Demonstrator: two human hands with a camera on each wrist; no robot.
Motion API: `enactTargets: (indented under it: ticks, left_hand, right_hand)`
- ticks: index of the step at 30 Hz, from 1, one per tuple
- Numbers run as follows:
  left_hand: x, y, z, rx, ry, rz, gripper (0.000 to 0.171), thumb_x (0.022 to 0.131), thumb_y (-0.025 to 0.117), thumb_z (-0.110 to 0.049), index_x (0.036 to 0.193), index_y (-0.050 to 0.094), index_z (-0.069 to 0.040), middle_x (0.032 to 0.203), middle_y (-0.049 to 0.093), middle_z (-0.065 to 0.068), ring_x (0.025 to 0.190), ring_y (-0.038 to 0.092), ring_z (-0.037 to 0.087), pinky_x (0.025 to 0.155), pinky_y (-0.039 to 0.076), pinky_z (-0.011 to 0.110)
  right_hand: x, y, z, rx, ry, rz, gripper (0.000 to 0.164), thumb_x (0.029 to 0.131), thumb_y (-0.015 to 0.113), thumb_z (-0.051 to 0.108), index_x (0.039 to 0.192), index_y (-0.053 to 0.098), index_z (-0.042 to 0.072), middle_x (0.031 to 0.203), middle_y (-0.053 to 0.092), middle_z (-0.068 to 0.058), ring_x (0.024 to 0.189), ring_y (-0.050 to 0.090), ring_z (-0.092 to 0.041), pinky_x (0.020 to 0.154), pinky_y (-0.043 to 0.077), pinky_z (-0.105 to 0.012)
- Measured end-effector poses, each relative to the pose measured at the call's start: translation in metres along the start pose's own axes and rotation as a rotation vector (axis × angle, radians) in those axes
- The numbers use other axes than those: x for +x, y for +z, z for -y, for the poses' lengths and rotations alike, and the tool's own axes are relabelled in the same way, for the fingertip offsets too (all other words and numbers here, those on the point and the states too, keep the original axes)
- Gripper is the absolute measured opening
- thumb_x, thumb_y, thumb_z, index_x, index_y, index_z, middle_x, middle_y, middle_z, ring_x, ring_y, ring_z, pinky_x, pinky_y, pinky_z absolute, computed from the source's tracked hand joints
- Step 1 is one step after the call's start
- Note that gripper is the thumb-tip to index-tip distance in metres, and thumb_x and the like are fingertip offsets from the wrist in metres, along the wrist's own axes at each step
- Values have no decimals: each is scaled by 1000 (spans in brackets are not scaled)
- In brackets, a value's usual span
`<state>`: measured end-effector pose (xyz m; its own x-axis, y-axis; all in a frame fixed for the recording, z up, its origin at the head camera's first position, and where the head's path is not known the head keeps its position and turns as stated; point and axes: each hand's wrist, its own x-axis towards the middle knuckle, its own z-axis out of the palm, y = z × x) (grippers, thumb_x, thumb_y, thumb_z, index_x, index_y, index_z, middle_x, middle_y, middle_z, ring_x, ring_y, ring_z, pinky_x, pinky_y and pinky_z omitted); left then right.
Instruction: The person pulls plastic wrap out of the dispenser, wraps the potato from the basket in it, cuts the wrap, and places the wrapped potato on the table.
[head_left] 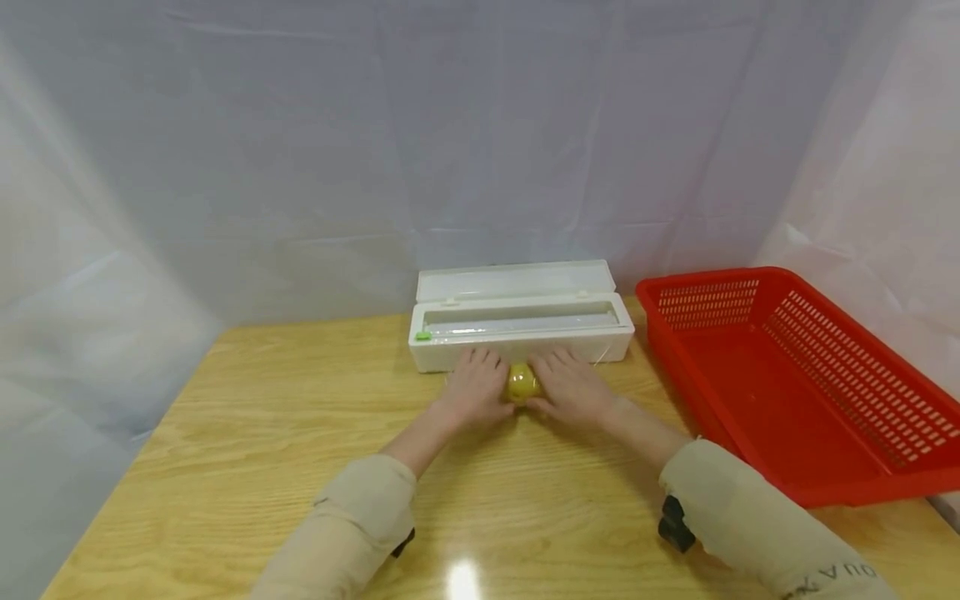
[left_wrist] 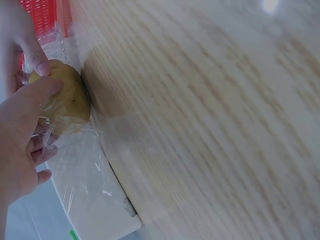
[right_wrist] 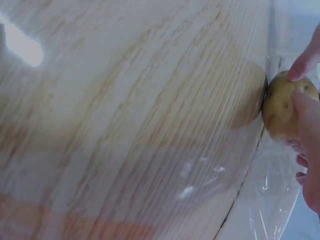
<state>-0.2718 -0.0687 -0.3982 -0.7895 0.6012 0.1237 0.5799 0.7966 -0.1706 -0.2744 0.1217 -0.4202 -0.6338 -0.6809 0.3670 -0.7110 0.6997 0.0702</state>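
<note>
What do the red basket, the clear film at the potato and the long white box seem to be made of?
Red basket: probably moulded plastic, smooth with slight sheen; one even colour, slotted walls.
Clear film: thin plastic by its look, glossy; see-through, wrinkled, with bright glints.
White box: likely rigid plastic, smooth; rounded corners suggest it, though I can't be certain.

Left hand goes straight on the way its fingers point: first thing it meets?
Probably the front wall of the white box; in the head view the left hand overlaps it. Any gap between them is unclear, and clear film may come first.
</note>
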Motion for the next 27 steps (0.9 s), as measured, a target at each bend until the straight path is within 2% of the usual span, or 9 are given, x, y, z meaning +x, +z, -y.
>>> enactTargets:
  ticks: [5,9,14,18,23,27]
  left_hand:
    - [3,-2,4,-42,-2,45,53,80,64,-46,109,57,-2,110,54,11,108,45,26,101,29,41]
    - [5,-3,5,-38,-5,60,50,81,63,-45,107,58,-2,107,54,10,106,44,25,100,30,40]
    - [5,-3,5,-6,-15,51,52,83,60,-47,108,57,-2,108,54,11,107,45,26,100,30,41]
    - [3,0,5,23,-6,-18,59,80,63,-51,112,54,-3,110,56,11,109,47,28,100,30,44]
    - [4,4,2,133,39,-91,70,77,64,-56,124,49,-6,113,57,11,111,48,28,102,29,47]
    - [5,6,-1,215,53,-106,67,80,62,-54,125,50,-6,111,58,9,109,49,27,101,31,46]
  right_hand:
    - [3,2,3,-170,-16,-45,64,74,68,49,112,52,1,105,55,-12,100,49,-29,88,36,-43]
    - [6,4,5,-226,-23,-95,59,68,74,41,107,52,2,100,54,-12,97,49,-29,86,37,-44]
    - [10,7,3,-190,-23,-109,50,68,73,30,104,52,3,100,54,-12,99,49,-30,86,37,-44]
    - [12,8,-2,-145,-1,-64,52,70,73,32,107,52,3,104,55,-11,101,48,-29,87,38,-44]
    - [14,6,-7,-102,17,-9,56,70,74,35,111,53,3,108,56,-11,102,48,-28,86,39,-43]
    - [17,4,-9,-92,22,28,59,70,76,37,113,54,2,108,58,-10,102,49,-28,84,40,-43]
